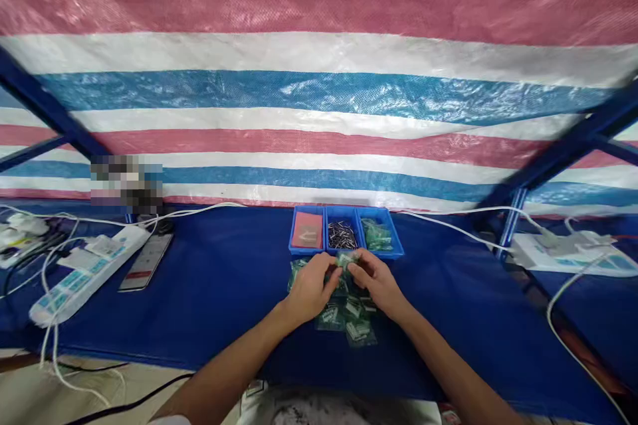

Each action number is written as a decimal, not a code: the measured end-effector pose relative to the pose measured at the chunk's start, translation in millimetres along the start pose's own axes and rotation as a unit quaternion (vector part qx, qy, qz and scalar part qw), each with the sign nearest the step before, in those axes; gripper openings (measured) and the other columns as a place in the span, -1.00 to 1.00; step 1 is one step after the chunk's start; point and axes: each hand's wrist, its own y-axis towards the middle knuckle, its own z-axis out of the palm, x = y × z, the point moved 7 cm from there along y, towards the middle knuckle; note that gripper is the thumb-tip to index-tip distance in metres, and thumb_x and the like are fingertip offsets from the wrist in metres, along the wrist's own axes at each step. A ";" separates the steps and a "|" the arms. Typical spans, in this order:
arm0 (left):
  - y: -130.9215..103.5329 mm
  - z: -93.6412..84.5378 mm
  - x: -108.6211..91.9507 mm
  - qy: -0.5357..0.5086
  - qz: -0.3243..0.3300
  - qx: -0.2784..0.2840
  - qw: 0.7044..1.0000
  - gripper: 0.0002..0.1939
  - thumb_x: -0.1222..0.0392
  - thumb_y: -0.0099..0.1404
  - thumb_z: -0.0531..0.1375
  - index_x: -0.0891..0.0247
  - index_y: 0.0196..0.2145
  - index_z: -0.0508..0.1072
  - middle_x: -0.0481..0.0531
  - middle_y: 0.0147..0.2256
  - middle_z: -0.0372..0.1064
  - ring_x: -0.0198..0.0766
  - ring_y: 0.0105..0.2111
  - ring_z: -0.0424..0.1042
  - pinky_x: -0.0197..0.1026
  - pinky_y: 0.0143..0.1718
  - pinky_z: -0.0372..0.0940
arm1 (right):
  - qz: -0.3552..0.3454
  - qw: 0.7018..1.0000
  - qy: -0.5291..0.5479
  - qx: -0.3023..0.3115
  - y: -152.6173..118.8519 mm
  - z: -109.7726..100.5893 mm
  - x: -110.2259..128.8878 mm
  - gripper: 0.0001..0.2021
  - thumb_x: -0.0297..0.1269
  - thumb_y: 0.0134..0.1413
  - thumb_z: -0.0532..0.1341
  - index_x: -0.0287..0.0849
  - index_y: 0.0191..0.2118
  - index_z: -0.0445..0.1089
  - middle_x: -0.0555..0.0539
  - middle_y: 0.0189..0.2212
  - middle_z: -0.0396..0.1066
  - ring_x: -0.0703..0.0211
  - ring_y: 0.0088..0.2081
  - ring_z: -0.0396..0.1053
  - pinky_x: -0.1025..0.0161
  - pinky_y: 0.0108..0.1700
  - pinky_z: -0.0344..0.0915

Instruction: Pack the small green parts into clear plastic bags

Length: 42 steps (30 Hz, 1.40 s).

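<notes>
Blue cloth table [224, 279], striped tarp wall [319, 80], both hands' grip pinching a small packet [347, 259].

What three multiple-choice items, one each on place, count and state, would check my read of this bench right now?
1. Where do the bins sit?
A. just beyond the hands
B. on the floor
C. on the power strip

2. How many bins stand side by side?
A. one
B. three
C. six

3. What are the hands doing?
A. resting apart at the table edges
B. both meeting on a small packet
C. holding the phone

Answers: 1 A, the blue bins lie right behind the left hand and right hand. 2 B, three compartments show. 3 B, the fingers of both hands close on one packet above the pile of packets; the phone lies untouched at left.
</notes>
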 end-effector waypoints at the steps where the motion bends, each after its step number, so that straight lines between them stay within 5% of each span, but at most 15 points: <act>1: -0.2 -0.3 -0.9 0.001 0.002 0.000 1.000 -0.84 0.11 0.63 0.02 0.19 -0.09 0.33 0.01 -0.28 0.31 -0.20 -0.32 0.33 -0.18 -0.27 0.19 | -0.004 1.000 0.005 -0.007 0.2 -0.5 0.7 -0.68 0.05 0.30 0.34 -0.11 -0.20 0.38 0.11 -0.47 0.12 0.31 -0.49 0.05 0.31 -0.46 0.03; 28: 3.3 -5.8 -4.7 -0.093 -0.068 0.010 0.993 -0.74 0.07 0.62 0.02 0.21 -0.22 0.35 -0.07 -0.39 0.23 -0.27 -0.42 0.24 -0.22 -0.35 0.12 | -0.041 0.997 0.027 -0.051 1.3 -8.4 5.2 -0.72 0.00 0.25 0.36 -0.10 -0.20 0.39 0.10 -0.48 0.17 0.28 -0.51 0.06 0.29 -0.47 0.03; 36: 4.2 -8.1 -4.9 -0.073 -0.072 0.006 0.995 -0.81 0.04 0.54 0.14 0.21 -0.13 0.41 -0.05 -0.35 0.28 -0.27 -0.41 0.24 -0.23 -0.36 0.12 | -0.058 0.997 -0.036 -0.023 -0.3 -0.6 14.2 -0.71 0.02 0.27 0.35 -0.09 -0.21 0.40 0.03 -0.38 0.26 0.23 -0.43 0.15 0.26 -0.39 0.15; 42: 5.6 -10.3 -6.8 -0.065 -0.062 0.000 0.996 -0.93 0.21 0.49 0.14 0.22 -0.20 0.38 -0.06 -0.35 0.29 -0.29 -0.40 0.25 -0.24 -0.36 0.13 | -0.065 0.994 -0.087 -0.018 -2.7 1.6 13.6 -0.73 0.02 0.34 0.29 -0.09 -0.14 0.43 0.00 -0.33 0.31 0.20 -0.41 0.17 0.25 -0.37 0.17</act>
